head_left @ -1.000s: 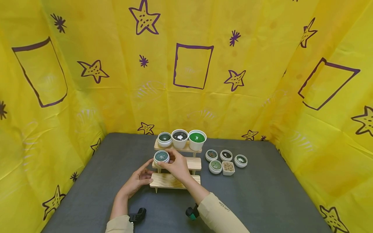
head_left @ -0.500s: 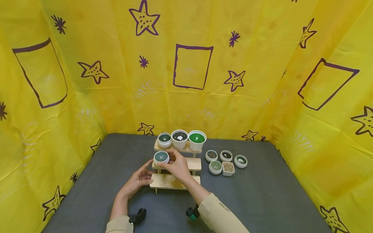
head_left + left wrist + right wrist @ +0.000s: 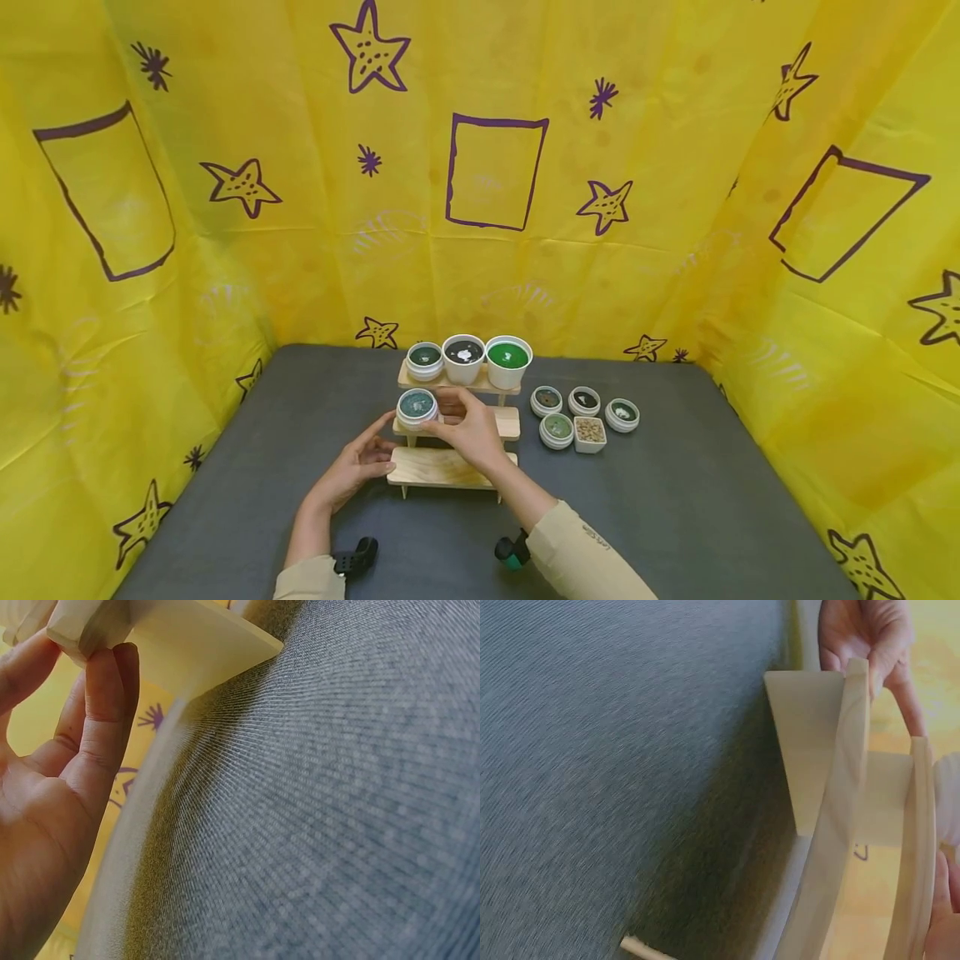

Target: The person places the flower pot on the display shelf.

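Note:
A white jar of blue-green contents (image 3: 417, 407) stands on the left end of the middle shelf of a three-step wooden stand (image 3: 450, 468). My right hand (image 3: 474, 432) is at the jar's right side, its fingers loosely bent and the thumb near the front; the far fingertips are partly hidden. In the left wrist view my left hand (image 3: 56, 795) pinches the end of a wooden shelf (image 3: 90, 626) between thumb and fingers. From the head view, this hand is at the stand's left side, its thumb on the lowest shelf and its index finger reaching up near the jar.
On the top shelf stand a dark green jar (image 3: 425, 358), a dark grey cup (image 3: 463, 358) and a bright green cup (image 3: 508, 360). Several small jars, including a pale green one (image 3: 557, 429), stand right of the stand with a square dish of beige bits (image 3: 589, 433).
My right hand has shifted slightly right and its grip on the jar has loosened, while the jar stays on the middle shelf. The left hand keeps its place on the stand.

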`<state>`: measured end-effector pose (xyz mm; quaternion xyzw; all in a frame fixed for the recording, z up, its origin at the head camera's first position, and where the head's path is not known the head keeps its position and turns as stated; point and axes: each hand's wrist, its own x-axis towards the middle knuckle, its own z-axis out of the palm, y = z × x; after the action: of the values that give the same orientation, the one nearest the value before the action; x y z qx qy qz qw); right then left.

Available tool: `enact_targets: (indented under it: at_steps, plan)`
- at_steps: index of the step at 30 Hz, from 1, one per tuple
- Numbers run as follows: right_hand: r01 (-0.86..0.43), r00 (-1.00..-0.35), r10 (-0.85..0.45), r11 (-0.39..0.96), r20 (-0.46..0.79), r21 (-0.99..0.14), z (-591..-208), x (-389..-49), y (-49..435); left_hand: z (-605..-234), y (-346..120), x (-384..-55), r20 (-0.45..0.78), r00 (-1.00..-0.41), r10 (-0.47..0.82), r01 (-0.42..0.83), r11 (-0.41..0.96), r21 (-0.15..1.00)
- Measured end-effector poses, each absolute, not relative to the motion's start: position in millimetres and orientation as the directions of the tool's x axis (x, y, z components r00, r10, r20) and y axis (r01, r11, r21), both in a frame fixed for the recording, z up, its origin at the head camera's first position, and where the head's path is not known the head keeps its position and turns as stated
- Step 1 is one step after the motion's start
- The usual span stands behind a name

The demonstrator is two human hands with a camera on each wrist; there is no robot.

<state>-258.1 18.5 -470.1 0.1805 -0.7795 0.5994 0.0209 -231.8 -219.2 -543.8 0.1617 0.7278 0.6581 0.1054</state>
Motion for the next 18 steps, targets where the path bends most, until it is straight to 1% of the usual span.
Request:
enact_targets:
  at_steps: [8, 15, 18]
  plan:
    - [-0.325, -0.928, -0.271, 0.248, 0.257, -0.913, -470.7, -255.6, 36.8, -544.4, -218.7, -232.8, 0.066, -0.924, 0.378, 0.100, 0.072, 0.992]
    - [-0.328, -0.928, -0.250, 0.196, 0.276, -0.924, -470.6, -256.3, 56.2, -543.7, -218.4, -232.4, 0.059, -0.926, 0.373, 0.091, 0.069, 0.993]
    - [-0.322, -0.934, -0.231, 0.205, 0.274, -0.924, -469.0, -254.1, 64.3, -544.2, -218.5, -232.2, 0.062, -0.924, 0.377, 0.093, 0.065, 0.993]
